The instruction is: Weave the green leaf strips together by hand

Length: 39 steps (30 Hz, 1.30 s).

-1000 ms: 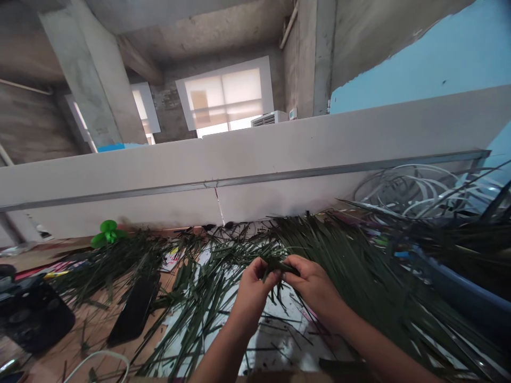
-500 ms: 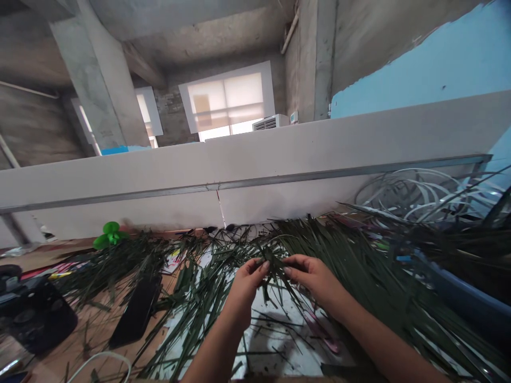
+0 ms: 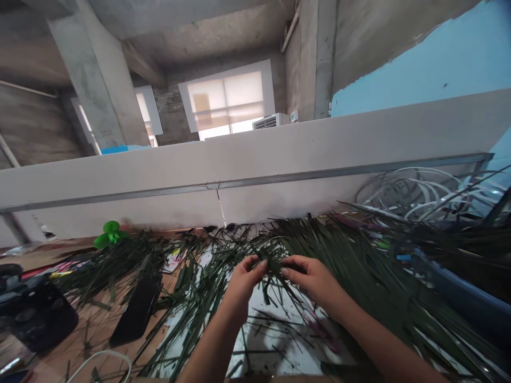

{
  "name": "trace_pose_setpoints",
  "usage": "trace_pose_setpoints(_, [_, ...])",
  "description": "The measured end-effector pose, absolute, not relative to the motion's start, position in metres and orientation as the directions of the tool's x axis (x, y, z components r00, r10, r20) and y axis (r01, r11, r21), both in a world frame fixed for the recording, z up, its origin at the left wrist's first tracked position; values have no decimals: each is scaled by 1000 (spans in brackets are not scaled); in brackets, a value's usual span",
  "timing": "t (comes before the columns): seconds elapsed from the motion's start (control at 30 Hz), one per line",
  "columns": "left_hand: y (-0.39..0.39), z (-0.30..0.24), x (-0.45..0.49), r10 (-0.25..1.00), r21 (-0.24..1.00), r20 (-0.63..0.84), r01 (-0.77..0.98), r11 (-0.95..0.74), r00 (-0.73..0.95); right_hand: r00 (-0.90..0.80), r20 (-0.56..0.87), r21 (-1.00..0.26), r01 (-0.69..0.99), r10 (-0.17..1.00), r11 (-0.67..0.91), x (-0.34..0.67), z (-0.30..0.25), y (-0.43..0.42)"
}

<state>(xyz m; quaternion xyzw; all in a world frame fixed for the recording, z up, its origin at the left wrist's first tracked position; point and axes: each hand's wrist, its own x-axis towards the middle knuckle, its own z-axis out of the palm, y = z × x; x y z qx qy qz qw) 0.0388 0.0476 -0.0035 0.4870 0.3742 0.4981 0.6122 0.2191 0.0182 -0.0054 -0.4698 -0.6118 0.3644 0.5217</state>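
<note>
Littered tbl (image 3: 102, 325), white partition (image 3: 255, 154), concrete pillar (image 3: 90, 80) beyond; L hand (image 3: 242, 281), R hand (image 3: 309, 275), both pinching green strips (image 3: 273, 265)

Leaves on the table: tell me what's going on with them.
A person is working dark green leaves with both bare hands. The left hand pinches a small leaf bunch in front of the person, and the right hand is at its other side; its exact grip is hard to make out. Loose strips lie to the left, and a big leaf pile spreads to the right, near a blue tub.
</note>
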Motion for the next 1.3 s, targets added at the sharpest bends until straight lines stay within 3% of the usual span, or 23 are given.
trace_pose_setpoints(0.3, [60,-10,29,963,880,-36,-448,157,267,59,227,-974,36,972,225,227,-6,21])
trace_pose_setpoints(0.57, [58,-15,30,942,875,-24,-448,182,335,-45,225,-974,-17,973,224,212,-9,20])
trace_pose_setpoints(0.77, [60,-16,30,950,870,-32,-460,179,310,48,237,-971,-26,970,238,214,-1,14])
trace_pose_setpoints(1.0, [57,-17,37,967,843,21,-524,119,253,21,320,-946,65,947,318,210,-5,14])
trace_pose_setpoints(1.3, [51,-10,38,938,852,143,-521,45,315,85,405,-897,229,910,378,202,0,2])
